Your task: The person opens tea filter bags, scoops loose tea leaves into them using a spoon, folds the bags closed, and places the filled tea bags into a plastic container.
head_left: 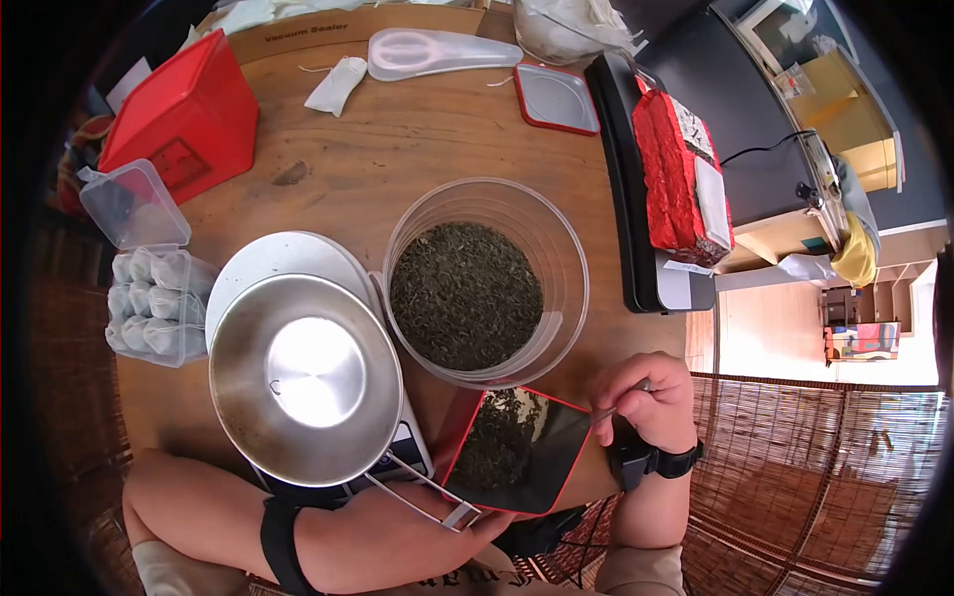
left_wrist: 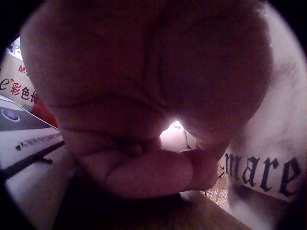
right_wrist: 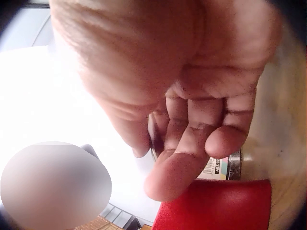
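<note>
A slim metal utensil (head_left: 603,415) is pinched between thumb and fingers of my right hand (head_left: 651,402), its tip pointing over the edge of a red-rimmed tin (head_left: 561,447). What kind of utensil it is I cannot tell. Dark dried leaves (head_left: 492,442) lie in the tin, with a pale patch at the far side. My left hand (head_left: 427,531) lies near the tin's close corner, partly covered by the wire handle of a steel pan (head_left: 238,407). In the left wrist view its fingers (left_wrist: 148,175) are loosely curled, with nothing seen in the palm.
The pan sits on a white scale (head_left: 407,442). Beyond the tin stands a clear round tub (head_left: 566,288) of dark dried leaves. A plastic box (head_left: 199,333) of white pouches and a red canister (head_left: 224,119) are at left. A red foil pack (head_left: 671,179) rests on a black appliance (head_left: 621,189).
</note>
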